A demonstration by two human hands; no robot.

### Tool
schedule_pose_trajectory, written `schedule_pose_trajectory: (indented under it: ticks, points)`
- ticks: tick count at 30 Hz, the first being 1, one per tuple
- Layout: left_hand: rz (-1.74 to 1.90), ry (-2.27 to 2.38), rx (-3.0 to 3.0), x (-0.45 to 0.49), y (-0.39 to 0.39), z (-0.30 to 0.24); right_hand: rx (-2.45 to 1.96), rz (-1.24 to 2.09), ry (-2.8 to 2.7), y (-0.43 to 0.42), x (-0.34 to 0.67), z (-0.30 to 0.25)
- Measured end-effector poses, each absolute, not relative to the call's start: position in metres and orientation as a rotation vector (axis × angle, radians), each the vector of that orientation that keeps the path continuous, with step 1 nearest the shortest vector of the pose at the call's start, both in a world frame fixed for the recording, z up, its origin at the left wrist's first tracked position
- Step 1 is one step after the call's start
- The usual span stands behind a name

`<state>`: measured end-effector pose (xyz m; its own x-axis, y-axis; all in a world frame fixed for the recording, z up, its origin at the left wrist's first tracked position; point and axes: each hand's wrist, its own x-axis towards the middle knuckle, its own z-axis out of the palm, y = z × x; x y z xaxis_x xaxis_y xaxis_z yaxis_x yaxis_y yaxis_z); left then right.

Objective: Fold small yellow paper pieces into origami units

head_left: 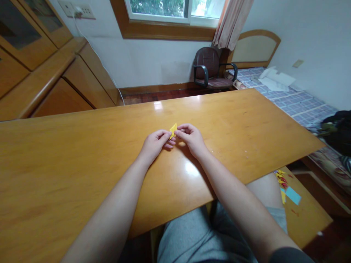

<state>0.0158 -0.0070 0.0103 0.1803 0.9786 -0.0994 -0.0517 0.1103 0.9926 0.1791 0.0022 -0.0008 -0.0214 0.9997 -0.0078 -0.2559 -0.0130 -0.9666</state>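
Bare forearms [109,212] reach up from the lower edge, the right one ending in a dark sleeve [290,255] that is cut off there; grey shorts [186,233] show between them, well below the fingers. At the meeting of the two hands, a small folded yellow paper [173,129] sits between the fingertips, its pointed top standing up past them, above the wooden table [82,164]. The left hand [154,145] pinches its lower left part between thumb and fingers, the remaining fingers curled beneath. The right hand [193,139] has thumb and forefinger closed on its right edge; its other fingers are mostly hidden behind. The left thumb covers part of the paper, and the creases are too small to make out. Far to the right of the fingers and nearer the body, a lower wooden surface [309,223] bears a blue paper [293,195] and small red and yellow pieces [282,179]; these overlap, so I cannot count them, and the tabletop hides part of that surface.
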Motion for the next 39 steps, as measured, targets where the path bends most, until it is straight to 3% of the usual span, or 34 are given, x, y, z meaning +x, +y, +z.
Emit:
schedule_pose_trajectory:
  ticks: [39]
  points:
    - [0.863,1.032,1.252,0.0136,-0.008,0.011,-0.908,1.431,-1.078,-0.002,0.1765,0.0045]
